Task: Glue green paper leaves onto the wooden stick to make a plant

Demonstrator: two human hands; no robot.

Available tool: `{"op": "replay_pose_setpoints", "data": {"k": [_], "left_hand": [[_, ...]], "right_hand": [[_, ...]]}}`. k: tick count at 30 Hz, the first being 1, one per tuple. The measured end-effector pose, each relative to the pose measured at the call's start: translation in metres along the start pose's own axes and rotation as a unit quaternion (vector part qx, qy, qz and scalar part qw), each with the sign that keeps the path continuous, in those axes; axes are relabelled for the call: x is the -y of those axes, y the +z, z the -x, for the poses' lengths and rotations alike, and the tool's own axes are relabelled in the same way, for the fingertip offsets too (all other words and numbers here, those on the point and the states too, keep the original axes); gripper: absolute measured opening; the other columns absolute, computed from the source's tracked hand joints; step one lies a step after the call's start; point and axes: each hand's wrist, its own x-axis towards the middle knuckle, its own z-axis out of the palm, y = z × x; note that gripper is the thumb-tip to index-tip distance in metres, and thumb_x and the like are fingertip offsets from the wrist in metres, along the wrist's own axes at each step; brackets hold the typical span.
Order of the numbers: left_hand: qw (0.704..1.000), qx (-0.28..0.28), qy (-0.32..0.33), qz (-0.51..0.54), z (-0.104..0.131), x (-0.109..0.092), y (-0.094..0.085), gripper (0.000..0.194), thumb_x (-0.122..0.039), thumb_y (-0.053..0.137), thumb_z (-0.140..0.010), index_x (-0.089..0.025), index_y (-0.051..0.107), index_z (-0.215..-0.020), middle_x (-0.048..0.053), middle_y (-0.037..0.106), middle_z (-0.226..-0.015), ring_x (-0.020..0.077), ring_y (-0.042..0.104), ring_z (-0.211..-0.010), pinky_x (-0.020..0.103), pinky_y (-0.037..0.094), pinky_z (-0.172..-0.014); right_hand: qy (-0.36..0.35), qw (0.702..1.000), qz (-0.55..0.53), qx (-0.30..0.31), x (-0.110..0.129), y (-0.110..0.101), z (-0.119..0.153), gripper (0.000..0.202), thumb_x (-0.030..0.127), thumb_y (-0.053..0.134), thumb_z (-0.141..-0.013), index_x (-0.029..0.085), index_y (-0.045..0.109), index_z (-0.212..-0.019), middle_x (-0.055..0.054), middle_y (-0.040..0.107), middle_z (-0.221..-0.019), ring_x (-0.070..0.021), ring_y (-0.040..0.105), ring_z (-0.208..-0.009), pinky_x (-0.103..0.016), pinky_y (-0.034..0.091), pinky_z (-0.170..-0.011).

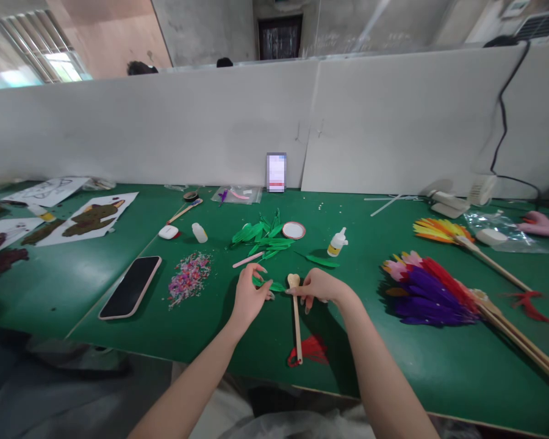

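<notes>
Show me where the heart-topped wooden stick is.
In the head view, the stick is just right of centre, between the left hand and the right hand, a red tassel at its near end.

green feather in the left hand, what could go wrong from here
The green feather looks thin and is pinched between the fingertips of the left hand, so it might bend or slip. The white bottle stands upright just beyond the right hand and could be knocked over. The loose colourful bits lie heaped left of the left hand; a sideways sweep might scatter them.
</notes>
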Motion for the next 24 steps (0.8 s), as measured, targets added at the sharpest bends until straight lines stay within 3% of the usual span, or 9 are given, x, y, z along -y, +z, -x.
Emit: {"op": "replay_pose_setpoints", "data": {"k": [8,14,20,24], "left_hand": [[1.000,-0.005,-0.015,0.005,-0.002,-0.002,-0.006,0.029,-0.031,0.059,-0.072,-0.018,0.047,-0.095,0.001,0.046,-0.091,0.0033,0.052,-0.041,0.021,0.048,-0.037],[0.998,-0.060,-0.016,-0.016,-0.008,-0.004,-0.031,0.024,-0.034,0.049,-0.079,-0.018,0.045,-0.097,0.001,0.043,-0.096,-0.0001,0.047,-0.036,0.018,0.042,-0.030],[0.993,-0.100,0.012,-0.068,-0.030,-0.010,-0.062,0.026,-0.037,0.049,-0.079,-0.020,0.045,-0.100,0.001,0.046,-0.092,0.0017,0.047,-0.036,0.017,0.037,-0.028],[0.989,-0.092,0.043,-0.112,-0.054,-0.025,-0.065,0.023,-0.033,0.048,-0.080,-0.020,0.046,-0.099,0.001,0.050,-0.088,0.0042,0.050,-0.040,0.018,0.038,-0.034]], "right_hand": [[0.024,0.999,0.042,-0.021,0.001,0.001,0.001,0.056,0.067,0.063,-0.058,0.013,0.060,-0.046,-0.014,0.069,-0.057,-0.0074,0.039,-0.035,-0.020,0.030,-0.035],[0.000,1.000,0.019,-0.004,0.000,-0.001,0.004,0.058,0.069,0.059,-0.060,0.012,0.062,-0.050,-0.013,0.069,-0.057,-0.0063,0.038,-0.032,-0.020,0.032,-0.034],[0.005,1.000,0.017,0.001,0.001,-0.001,0.006,0.059,0.070,0.055,-0.064,0.013,0.060,-0.049,-0.011,0.068,-0.054,-0.0061,0.040,-0.030,-0.019,0.034,-0.034],[0.003,1.000,0.024,-0.020,0.002,0.002,0.006,0.056,0.068,0.060,-0.060,0.014,0.059,-0.046,-0.009,0.065,-0.049,-0.0054,0.037,-0.029,-0.019,0.032,-0.032]]}}
